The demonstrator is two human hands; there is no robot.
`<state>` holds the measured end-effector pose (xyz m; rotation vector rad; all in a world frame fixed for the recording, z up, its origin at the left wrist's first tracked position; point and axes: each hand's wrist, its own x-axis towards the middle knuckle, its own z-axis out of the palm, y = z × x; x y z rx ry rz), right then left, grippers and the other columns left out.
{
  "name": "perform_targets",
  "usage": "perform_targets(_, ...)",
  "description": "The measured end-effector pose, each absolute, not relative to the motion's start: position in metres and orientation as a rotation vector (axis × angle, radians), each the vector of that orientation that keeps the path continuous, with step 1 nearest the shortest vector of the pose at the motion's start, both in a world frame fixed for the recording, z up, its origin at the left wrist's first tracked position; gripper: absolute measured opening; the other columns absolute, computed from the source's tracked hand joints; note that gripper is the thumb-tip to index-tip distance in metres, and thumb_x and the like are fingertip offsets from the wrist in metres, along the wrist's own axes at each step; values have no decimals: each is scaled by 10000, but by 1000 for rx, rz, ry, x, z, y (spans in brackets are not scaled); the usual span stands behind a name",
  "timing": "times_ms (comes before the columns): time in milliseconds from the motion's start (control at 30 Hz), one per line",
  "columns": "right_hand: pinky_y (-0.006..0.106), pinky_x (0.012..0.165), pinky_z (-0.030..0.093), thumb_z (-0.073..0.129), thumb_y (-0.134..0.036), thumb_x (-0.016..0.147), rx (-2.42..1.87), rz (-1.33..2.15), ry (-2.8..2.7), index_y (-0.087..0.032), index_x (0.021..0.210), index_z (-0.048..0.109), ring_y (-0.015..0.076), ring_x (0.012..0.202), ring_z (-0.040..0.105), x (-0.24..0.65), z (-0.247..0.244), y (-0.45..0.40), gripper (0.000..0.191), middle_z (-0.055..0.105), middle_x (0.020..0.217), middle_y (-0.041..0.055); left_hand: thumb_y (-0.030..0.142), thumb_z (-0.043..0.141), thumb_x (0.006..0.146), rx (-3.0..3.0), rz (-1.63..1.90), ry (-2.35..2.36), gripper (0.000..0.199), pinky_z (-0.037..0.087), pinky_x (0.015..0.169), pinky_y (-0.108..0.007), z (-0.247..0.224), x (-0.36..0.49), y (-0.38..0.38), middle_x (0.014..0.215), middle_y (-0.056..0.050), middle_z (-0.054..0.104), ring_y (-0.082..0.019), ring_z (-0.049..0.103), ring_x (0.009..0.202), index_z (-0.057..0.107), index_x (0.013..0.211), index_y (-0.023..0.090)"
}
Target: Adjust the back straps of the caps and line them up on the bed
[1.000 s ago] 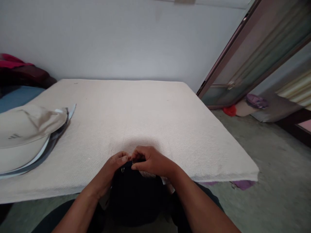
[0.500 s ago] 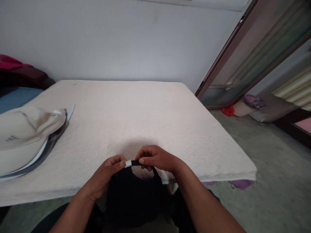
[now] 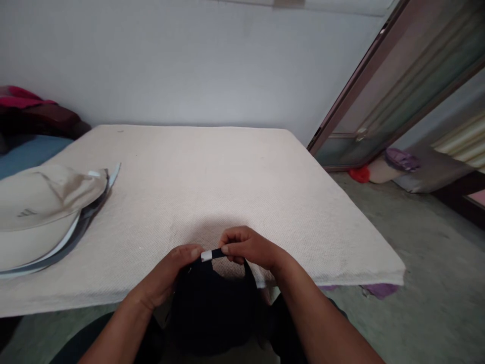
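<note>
A black cap [image 3: 215,313] is held over my lap at the table's front edge, its back opening and strap upward. My left hand [image 3: 172,270] grips the cap's rim at the left end of the strap, beside a small white label [image 3: 206,256]. Thumb and fingers of my right hand [image 3: 246,247] pinch the black strap [image 3: 217,252] just right of that label. The left hand's lower fingers are hidden behind the cap.
Stacked caps, a beige one [image 3: 45,202] on top, lie at the left of the cloth-covered table [image 3: 212,167]. A pale wall rises behind. Purple and red items [image 3: 359,174] are on the floor by the door at right.
The view has shifted slightly, so most things appear a little further right. The strap now slants up toward my right hand, and my left thumb sits nearer the label's upper edge.
</note>
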<state>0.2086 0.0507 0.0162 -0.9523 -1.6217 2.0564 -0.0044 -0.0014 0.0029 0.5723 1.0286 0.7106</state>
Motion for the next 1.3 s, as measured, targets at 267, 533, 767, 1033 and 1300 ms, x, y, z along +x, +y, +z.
perform_targets(267, 212, 505, 347, 560, -270, 798, -946, 2055, -1603, -150, 764, 578, 75, 517, 449, 205, 15, 52, 126, 507, 589, -32, 208, 718, 704, 501, 777, 1051, 103, 410, 454, -175, 2, -5, -1, 580, 9, 631, -86, 550, 459, 661, 773, 155)
perform_targets(533, 213, 597, 364, 640, -285, 775, -804, 2150, -1389, -139, 806, 625, 79, 620, 465, 217, 18, 52, 150, 532, 705, -14, 322, 607, 783, 34, 1049, 953, 220, 530, 516, -262, 21, -31, 9, 540, -28, 661, -158, 631, 492, 679, 667, 150)
perform_targets(767, 195, 505, 334, 688, -264, 714, -767, 1829, -622, -161, 689, 557, 63, 505, 423, 223, 12, 70, 168, 507, 602, -46, 346, 424, 893, 60, 1016, 830, 373, 555, 699, -356, 14, -7, 3, 680, -85, 725, -235, 697, 714, 723, 810, 138)
perform_targets(1033, 243, 616, 402, 688, -272, 706, -834, 1739, -428, -159, 724, 594, 102, 581, 509, 220, -7, 86, 148, 600, 658, -8, 138, 481, 847, 97, 1172, 991, 257, 555, 593, -233, -4, 12, 12, 677, -44, 737, -152, 674, 576, 728, 776, 143)
perform_targets(1300, 257, 588, 395, 489, -471, 843, -672, 2054, -591, -152, 789, 621, 126, 573, 541, 223, -4, 70, 349, 620, 658, 20, 172, 315, 910, -27, 1540, 885, 400, 570, 591, -249, 10, -5, 55, 667, -46, 746, -167, 696, 592, 689, 1051, 155)
